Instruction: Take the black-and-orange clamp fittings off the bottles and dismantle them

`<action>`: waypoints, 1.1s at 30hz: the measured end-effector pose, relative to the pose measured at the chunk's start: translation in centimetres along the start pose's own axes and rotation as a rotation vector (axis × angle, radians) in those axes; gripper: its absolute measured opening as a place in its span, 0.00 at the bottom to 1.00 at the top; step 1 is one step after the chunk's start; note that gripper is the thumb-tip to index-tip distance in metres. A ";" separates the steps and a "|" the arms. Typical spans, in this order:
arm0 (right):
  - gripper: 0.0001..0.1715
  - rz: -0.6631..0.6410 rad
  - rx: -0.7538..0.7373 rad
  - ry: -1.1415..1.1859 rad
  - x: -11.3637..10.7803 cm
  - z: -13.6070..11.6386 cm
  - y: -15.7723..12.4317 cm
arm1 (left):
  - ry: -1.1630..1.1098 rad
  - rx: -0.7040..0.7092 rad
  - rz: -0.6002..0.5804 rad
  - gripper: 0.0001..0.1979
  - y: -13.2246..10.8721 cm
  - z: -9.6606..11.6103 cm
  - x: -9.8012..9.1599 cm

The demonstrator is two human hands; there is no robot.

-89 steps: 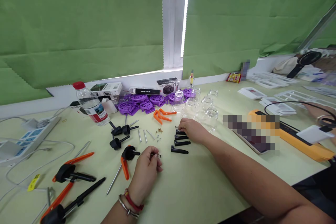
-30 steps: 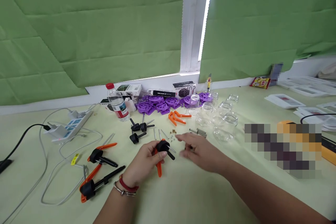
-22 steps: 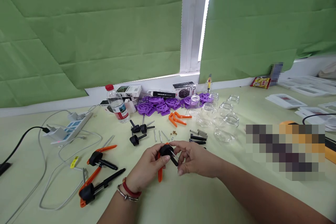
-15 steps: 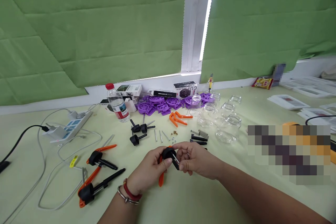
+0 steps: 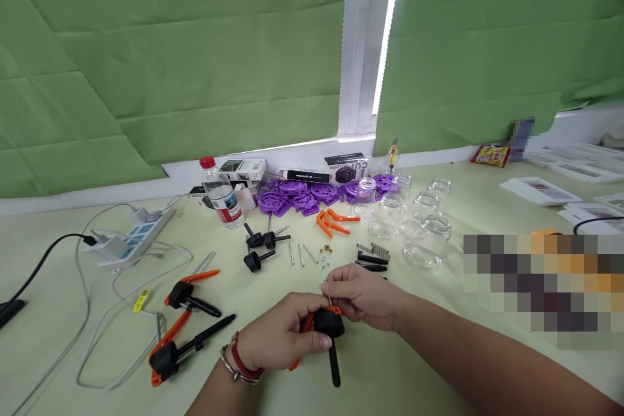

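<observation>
My left hand (image 5: pixel 280 331) is closed around a black round plunger head (image 5: pixel 329 324) fitted with an orange lever (image 5: pixel 308 322). A black stem (image 5: pixel 335 367) points down from the head toward me. The fingertips of my right hand (image 5: pixel 363 294) pinch at a thin metal rod (image 5: pixel 329 299) rising from the far side; their grip is partly hidden. To the left lie two similar assemblies, a nearer black head (image 5: pixel 164 361) and a farther black head (image 5: pixel 179 292), each with an orange lever. Ahead are loose black plungers (image 5: pixel 253 262), metal rods (image 5: pixel 301 255) and small brass nuts (image 5: pixel 327 249).
Orange levers (image 5: pixel 336 221), springs (image 5: pixel 380 251) and clear jars (image 5: pixel 423 253) lie ahead. Behind them stand purple plastic parts (image 5: pixel 324 192), boxes (image 5: pixel 347 169) and a water bottle (image 5: pixel 224 198). A power strip (image 5: pixel 141 237) and white cables occupy the left.
The held piece has been turned so its black stem points toward me and the metal rod away. My right hand has moved from the near side to the rod's far end.
</observation>
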State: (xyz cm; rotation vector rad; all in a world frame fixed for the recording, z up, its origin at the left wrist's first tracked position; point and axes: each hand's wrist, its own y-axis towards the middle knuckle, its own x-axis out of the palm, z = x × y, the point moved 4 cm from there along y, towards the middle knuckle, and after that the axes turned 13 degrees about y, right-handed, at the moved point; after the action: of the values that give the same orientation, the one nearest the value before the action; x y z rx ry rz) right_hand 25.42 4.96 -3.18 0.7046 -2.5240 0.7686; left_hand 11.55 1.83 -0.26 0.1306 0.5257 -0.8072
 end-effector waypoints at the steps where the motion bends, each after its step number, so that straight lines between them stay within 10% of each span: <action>1: 0.17 0.023 -0.005 -0.001 0.0 -0.4 0.4 | 0.000 0.014 -0.016 0.18 -0.1 0.1 0.0; 8: 0.01 0.261 -0.488 -0.448 -0.6 -5.0 4.5 | -0.165 0.079 -0.042 0.19 -1.1 0.8 -0.5; 13: 0.09 0.232 -0.686 -1.418 0.5 -4.2 7.5 | -0.489 -0.035 0.520 0.18 -1.1 -0.6 -2.5; 18: 0.12 0.108 -0.681 -1.702 1.0 -2.8 8.5 | -0.721 -0.203 0.954 0.17 -1.1 -2.7 -4.0; 24: 0.12 0.136 -0.706 -1.368 1.8 -3.9 6.9 | -0.756 -0.247 0.995 0.18 -0.9 -4.4 -3.9; 29: 0.21 0.037 -0.436 -0.547 2.0 -3.0 3.8 | -0.600 -0.180 0.739 0.14 0.1 -3.5 -2.9; 33: 0.21 0.011 -0.282 -0.390 1.1 -1.6 1.4 | -0.470 -0.165 0.563 0.15 0.6 -2.1 -2.1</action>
State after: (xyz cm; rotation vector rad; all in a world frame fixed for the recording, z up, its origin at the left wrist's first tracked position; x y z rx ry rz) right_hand 24.13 6.55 -1.90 0.8039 -2.9046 0.2838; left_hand 9.93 4.31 -1.11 -0.0650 0.0923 -0.2243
